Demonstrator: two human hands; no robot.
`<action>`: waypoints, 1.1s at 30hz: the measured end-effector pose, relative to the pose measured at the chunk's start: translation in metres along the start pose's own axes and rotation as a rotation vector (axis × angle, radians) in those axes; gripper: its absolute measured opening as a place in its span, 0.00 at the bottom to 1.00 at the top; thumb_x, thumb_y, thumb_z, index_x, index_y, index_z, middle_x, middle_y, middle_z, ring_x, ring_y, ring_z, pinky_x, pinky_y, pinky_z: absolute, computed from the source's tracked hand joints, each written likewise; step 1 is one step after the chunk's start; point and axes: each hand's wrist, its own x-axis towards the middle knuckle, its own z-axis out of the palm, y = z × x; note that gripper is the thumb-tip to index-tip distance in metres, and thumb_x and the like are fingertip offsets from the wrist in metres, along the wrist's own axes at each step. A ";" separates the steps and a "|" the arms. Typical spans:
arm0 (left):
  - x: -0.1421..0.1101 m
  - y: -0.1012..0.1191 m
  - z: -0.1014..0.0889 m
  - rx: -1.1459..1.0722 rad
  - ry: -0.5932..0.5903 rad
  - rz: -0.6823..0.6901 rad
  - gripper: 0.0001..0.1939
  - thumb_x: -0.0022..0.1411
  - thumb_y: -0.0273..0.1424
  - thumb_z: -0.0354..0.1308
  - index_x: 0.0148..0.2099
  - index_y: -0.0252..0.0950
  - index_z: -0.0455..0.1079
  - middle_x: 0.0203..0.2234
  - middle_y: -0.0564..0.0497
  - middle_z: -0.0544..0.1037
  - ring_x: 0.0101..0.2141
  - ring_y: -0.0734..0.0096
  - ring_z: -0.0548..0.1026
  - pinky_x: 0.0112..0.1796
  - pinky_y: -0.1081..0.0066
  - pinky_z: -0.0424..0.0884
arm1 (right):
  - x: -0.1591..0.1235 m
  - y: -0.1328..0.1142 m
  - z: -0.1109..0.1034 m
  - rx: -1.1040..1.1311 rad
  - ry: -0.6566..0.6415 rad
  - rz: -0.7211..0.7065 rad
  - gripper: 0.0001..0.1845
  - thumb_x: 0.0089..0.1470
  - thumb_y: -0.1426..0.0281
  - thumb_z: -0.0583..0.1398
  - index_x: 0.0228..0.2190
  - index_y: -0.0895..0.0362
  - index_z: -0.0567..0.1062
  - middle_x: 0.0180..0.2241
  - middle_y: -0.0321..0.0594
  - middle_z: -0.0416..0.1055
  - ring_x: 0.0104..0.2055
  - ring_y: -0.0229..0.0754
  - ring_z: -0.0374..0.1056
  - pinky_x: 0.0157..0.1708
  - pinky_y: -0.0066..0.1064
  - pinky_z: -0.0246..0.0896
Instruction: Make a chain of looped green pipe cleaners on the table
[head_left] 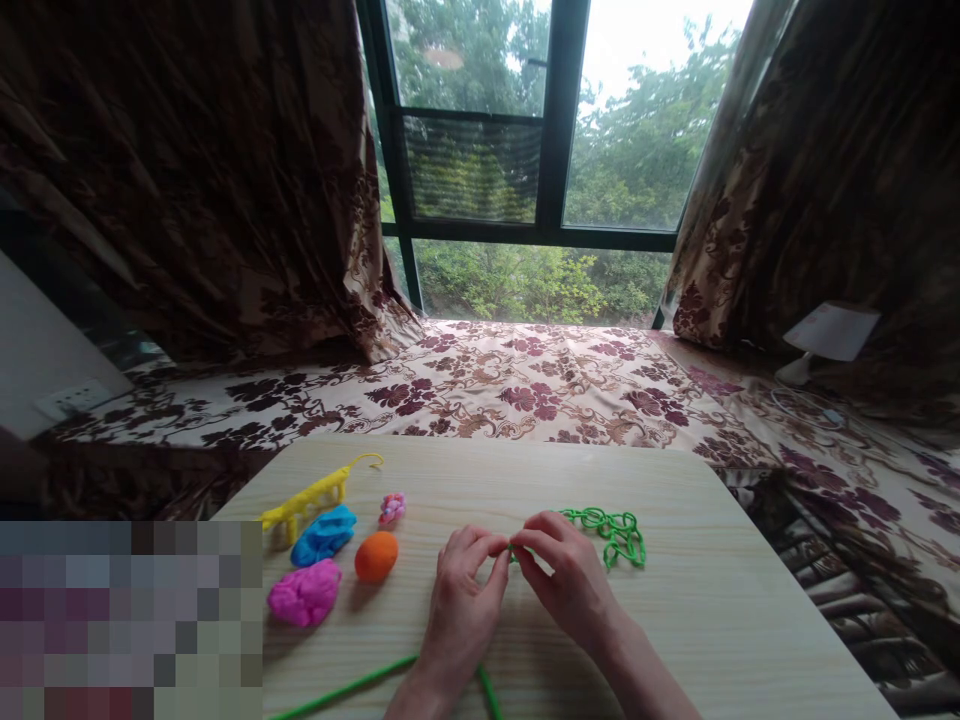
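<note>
My left hand point(466, 595) and my right hand point(571, 578) meet over the middle of the table, thumb and fingers of each pinched together. Between their fingertips shows a small bit of green modelling clay point(513, 553), mostly hidden by the fingers. Just beyond my right hand lies a chain of linked green clay loops point(624, 527); whether it joins the pinched bit I cannot tell. A long, thin green clay roll point(345, 686) runs along the near side, passing behind my left wrist.
To the left on the wooden table point(720, 640) sit an orange clay ball point(376, 556), a magenta lump point(305, 593), a blue lump point(324, 535), a small pink-and-white piece point(391, 508) and a yellow toothed clay shape point(311, 498). Beyond is a flowered cloth ledge point(525, 385) with a lamp point(831, 332).
</note>
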 end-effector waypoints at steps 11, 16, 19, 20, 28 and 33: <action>0.002 0.002 -0.004 -0.083 -0.029 -0.036 0.06 0.57 0.33 0.53 0.33 0.39 0.70 0.30 0.51 0.72 0.36 0.68 0.70 0.40 0.67 0.67 | 0.000 0.002 0.002 0.046 0.046 0.011 0.08 0.55 0.73 0.53 0.33 0.53 0.73 0.31 0.40 0.67 0.34 0.40 0.63 0.34 0.31 0.59; 0.002 0.004 -0.006 -0.049 -0.038 -0.019 0.08 0.60 0.32 0.49 0.35 0.40 0.69 0.29 0.51 0.71 0.35 0.68 0.69 0.39 0.67 0.65 | -0.001 -0.001 0.003 0.096 0.049 0.008 0.10 0.55 0.72 0.53 0.36 0.53 0.73 0.32 0.41 0.67 0.34 0.40 0.64 0.34 0.30 0.60; 0.001 0.005 -0.006 -0.031 -0.032 -0.001 0.10 0.60 0.31 0.48 0.38 0.40 0.71 0.30 0.51 0.71 0.36 0.67 0.69 0.39 0.66 0.65 | -0.001 0.000 0.005 0.108 0.060 0.002 0.09 0.54 0.73 0.54 0.36 0.54 0.73 0.32 0.41 0.68 0.35 0.40 0.64 0.35 0.31 0.60; 0.001 0.005 -0.006 -0.028 -0.034 0.002 0.10 0.60 0.31 0.49 0.38 0.41 0.71 0.30 0.51 0.72 0.36 0.67 0.69 0.40 0.66 0.65 | -0.002 0.001 0.005 0.111 0.060 0.004 0.09 0.54 0.73 0.54 0.35 0.54 0.73 0.32 0.41 0.68 0.35 0.40 0.64 0.35 0.31 0.60; -0.001 0.000 -0.004 -0.007 -0.028 0.004 0.11 0.59 0.32 0.50 0.43 0.41 0.69 0.34 0.50 0.72 0.39 0.67 0.68 0.43 0.64 0.63 | -0.003 0.005 0.005 0.118 0.057 0.037 0.08 0.55 0.73 0.53 0.33 0.55 0.73 0.30 0.40 0.67 0.33 0.39 0.63 0.34 0.29 0.60; -0.001 -0.001 -0.003 0.040 0.019 0.039 0.07 0.58 0.31 0.52 0.38 0.40 0.70 0.31 0.51 0.72 0.37 0.67 0.69 0.41 0.64 0.64 | -0.003 0.003 0.005 0.124 0.044 0.023 0.09 0.55 0.73 0.53 0.34 0.54 0.73 0.31 0.40 0.67 0.34 0.39 0.64 0.34 0.29 0.60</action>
